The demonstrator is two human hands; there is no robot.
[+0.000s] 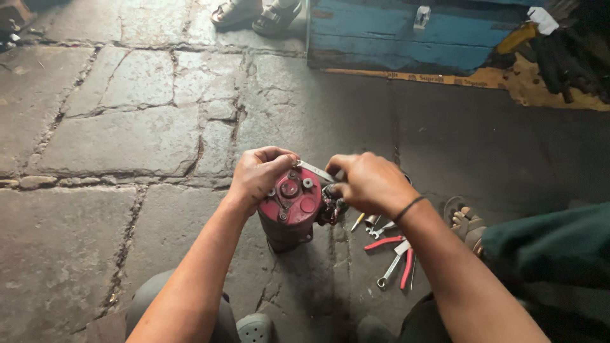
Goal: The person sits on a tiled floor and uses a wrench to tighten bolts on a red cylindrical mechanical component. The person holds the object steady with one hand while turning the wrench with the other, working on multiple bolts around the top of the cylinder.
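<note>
A cylindrical motor with a red end cap stands upright on the stone floor between my knees. My left hand grips the left rim of the red cap, fingers curled over its top. My right hand holds a slim metal wrench that lies across the cap's far edge, near the bolts. Dark wires hang at the cap's right side, under my right hand.
Several tools lie on the floor to the right: red-handled pliers and wrenches. A blue wooden box stands at the back right, with another person's sandalled feet beside it. A foot in a sandal rests right of the tools.
</note>
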